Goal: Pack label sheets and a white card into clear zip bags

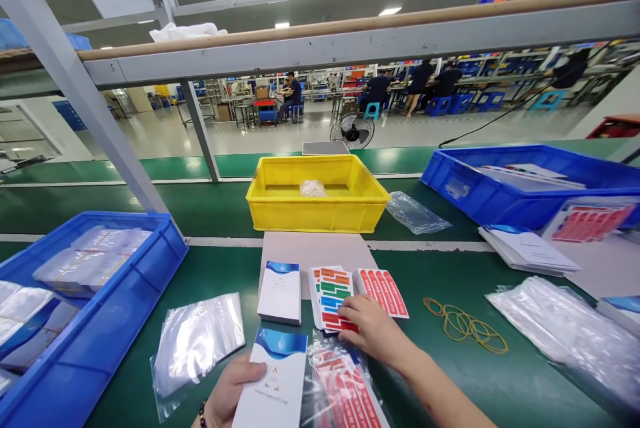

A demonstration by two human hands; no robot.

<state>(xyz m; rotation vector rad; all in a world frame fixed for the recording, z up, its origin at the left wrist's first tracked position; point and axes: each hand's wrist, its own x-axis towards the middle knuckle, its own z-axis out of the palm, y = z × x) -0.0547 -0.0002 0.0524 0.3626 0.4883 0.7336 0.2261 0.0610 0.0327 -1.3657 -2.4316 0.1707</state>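
Our left hand (231,391) has its grip closed on one white-and-blue booklet (273,378) at the near edge; our right hand (373,331) lies flat, grip open, fingertips on the multicolour sticker stack (330,295); one red sticker stack (383,291) just right of it; a second booklet stack (280,291) just left; three bins: two blue (115,321) (500,198), one yellow (317,198) far centre; rubber bands (465,325) loose at right; open bench (530,381) near right, between the bands and the bags (570,335).
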